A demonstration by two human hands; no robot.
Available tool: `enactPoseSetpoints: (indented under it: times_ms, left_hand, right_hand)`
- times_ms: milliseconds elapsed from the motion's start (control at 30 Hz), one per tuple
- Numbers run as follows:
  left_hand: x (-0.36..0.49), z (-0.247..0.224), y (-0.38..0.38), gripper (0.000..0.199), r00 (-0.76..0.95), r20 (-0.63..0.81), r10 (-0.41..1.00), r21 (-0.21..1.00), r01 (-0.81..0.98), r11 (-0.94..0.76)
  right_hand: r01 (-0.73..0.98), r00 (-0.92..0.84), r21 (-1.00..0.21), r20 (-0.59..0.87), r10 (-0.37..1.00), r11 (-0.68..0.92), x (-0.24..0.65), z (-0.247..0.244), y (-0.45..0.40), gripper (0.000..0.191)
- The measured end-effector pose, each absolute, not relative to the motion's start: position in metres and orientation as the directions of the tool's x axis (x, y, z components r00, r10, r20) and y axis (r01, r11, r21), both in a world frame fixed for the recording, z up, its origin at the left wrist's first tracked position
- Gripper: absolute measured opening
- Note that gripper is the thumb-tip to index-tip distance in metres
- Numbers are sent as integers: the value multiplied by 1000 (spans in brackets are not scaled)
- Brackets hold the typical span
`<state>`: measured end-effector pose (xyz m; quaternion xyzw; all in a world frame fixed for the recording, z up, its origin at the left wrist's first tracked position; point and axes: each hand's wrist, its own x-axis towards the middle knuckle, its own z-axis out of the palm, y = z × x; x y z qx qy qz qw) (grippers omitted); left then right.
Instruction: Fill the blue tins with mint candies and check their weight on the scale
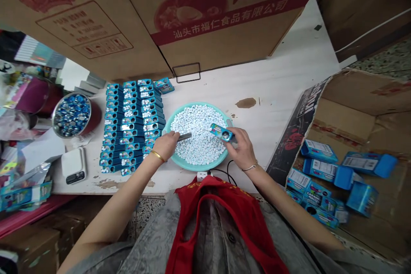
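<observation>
A turquoise basin [180, 161] full of small white and pale blue candies [201, 145] stands on the table in front of me. My left hand [166, 145], with a gold bracelet at the wrist, is closed on a metal scoop [185, 136] over the basin's left side. In my right hand [243, 149] is a small blue candy box [221, 132], held over the basin's right side. Its top faces up and shows a round dark opening with some pale candies at it. The scoop and the box are apart.
Rows of blue boxes [131, 126] stand left of the basin. Further left are a white scale [73, 165] and a bowl of blue wrapped pieces [72, 114]. Large cartons [205, 51] line the back. An open carton [346, 120] holding several blue boxes [321, 171] is at right.
</observation>
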<state>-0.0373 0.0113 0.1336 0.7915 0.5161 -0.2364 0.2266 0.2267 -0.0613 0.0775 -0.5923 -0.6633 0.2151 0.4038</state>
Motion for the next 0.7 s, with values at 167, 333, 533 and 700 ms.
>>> enactPoseSetpoints:
  times_ms: [167,333,533,700]
  left_hand:
    - [-21,47,-13,27,450,-614,649,303,893,-332]
    - [18,15,-20,32,520,-529,670,459,840,-289]
    - [-14,53,-10,33,589,-434,682,583,761,-285]
    - [-33,120,3,27,655,-354,667,623,698,-354]
  right_hand:
    - [623,107,-771,251,962,132,241,84,-63,31]
    - [607,162,-793,187,969,51,243,83,-66,30]
    - [605,158,-795,183,970,51,242,81,-68,30]
    - [640,63,-755,236,970,142,233,80,-66,32]
